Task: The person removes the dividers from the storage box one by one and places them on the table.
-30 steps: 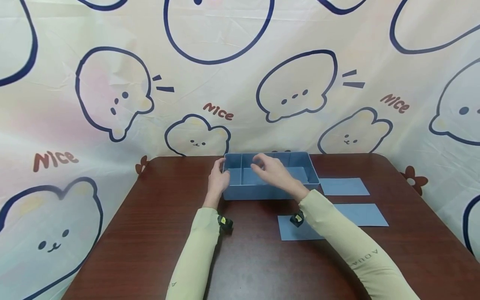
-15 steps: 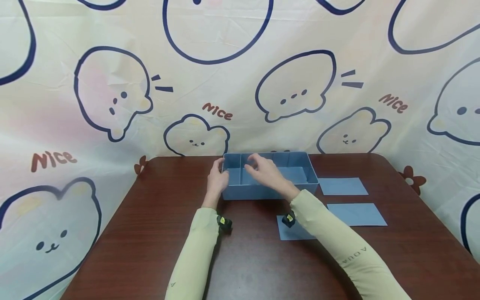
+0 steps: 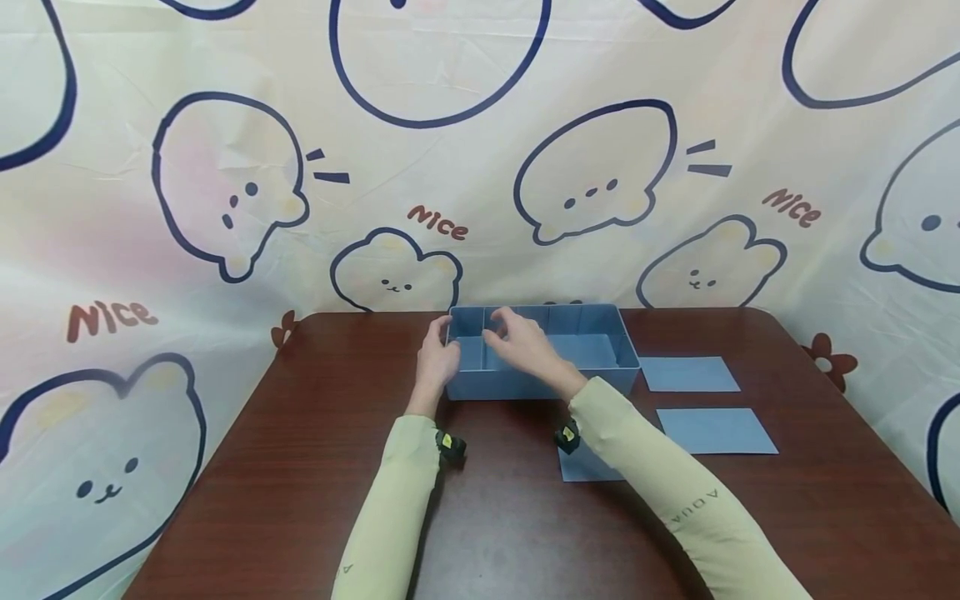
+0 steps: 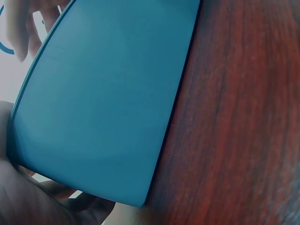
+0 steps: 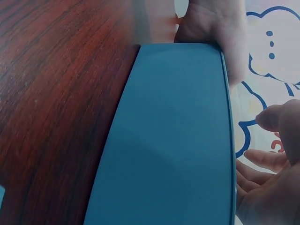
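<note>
A blue storage box (image 3: 525, 385) with an upright divider (image 3: 483, 337) near its left end stands at the far side of the table. My left hand (image 3: 435, 365) holds the box's left end, thumb at the rim and fingers along the outer side. Over the box, just right of the divider, is my right hand (image 3: 531, 348), thumb and fingers apart. Nothing shows between the thumb and fingers of the right hand (image 5: 267, 173) in the right wrist view. The left wrist view shows the box's front wall (image 4: 108, 103) close up.
Three flat blue panels lie on the brown table (image 3: 300, 467): a back panel (image 3: 690, 374) right of the box, a middle panel (image 3: 718, 431), and a front panel (image 3: 585, 468) partly under the right forearm. A printed cloth (image 3: 480, 167) hangs behind the table.
My right hand has shifted left over the box, toward the divider. The left hand stays at the box's left end, and the box has not moved.
</note>
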`<state>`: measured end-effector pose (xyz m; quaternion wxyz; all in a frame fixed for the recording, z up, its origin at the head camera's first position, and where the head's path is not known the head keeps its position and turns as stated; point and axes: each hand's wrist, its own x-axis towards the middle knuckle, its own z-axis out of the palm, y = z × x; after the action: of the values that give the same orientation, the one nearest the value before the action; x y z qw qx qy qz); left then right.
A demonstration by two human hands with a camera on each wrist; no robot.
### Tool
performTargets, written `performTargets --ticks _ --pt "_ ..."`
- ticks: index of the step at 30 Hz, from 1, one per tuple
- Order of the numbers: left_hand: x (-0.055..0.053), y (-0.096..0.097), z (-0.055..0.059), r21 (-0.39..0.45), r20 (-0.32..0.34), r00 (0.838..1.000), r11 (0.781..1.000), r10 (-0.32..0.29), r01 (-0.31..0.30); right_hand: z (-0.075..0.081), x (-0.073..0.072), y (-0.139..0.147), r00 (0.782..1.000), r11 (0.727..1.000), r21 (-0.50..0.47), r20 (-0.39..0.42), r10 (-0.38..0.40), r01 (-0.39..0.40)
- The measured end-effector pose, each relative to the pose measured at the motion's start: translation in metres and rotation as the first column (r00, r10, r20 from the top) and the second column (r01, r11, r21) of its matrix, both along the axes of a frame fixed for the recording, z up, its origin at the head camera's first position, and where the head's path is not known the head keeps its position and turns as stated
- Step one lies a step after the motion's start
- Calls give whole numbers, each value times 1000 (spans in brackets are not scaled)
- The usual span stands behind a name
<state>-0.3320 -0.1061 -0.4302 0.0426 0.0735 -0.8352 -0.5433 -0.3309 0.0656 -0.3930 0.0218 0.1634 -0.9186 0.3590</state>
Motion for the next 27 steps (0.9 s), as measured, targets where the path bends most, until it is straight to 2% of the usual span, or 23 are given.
performTargets --ticks 19,27 --pt "0 0 0 13 16 1000 1000 -4 4 -3 -8 -16 999 999 17 5 -46 46" --pt "0 0 -1 14 11 1000 1000 -3 3 -5 -10 -18 998 998 41 50 -42 40"
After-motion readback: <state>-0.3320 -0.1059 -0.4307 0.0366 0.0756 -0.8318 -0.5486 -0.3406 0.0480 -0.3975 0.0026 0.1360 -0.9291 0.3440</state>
